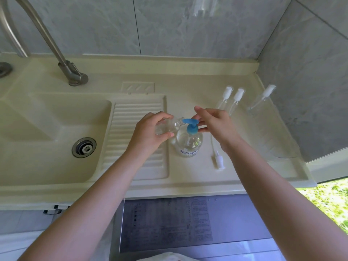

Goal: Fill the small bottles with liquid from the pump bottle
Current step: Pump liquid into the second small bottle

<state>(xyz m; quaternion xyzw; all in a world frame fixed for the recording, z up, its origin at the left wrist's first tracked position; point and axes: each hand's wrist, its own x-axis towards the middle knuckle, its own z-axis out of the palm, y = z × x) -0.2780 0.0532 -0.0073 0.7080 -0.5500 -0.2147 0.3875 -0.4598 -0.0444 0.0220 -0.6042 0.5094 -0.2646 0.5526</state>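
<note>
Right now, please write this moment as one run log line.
left hand: holds small bottle, mouth at blue pump head | right hand: on pump head | spray cap: on counter
</note>
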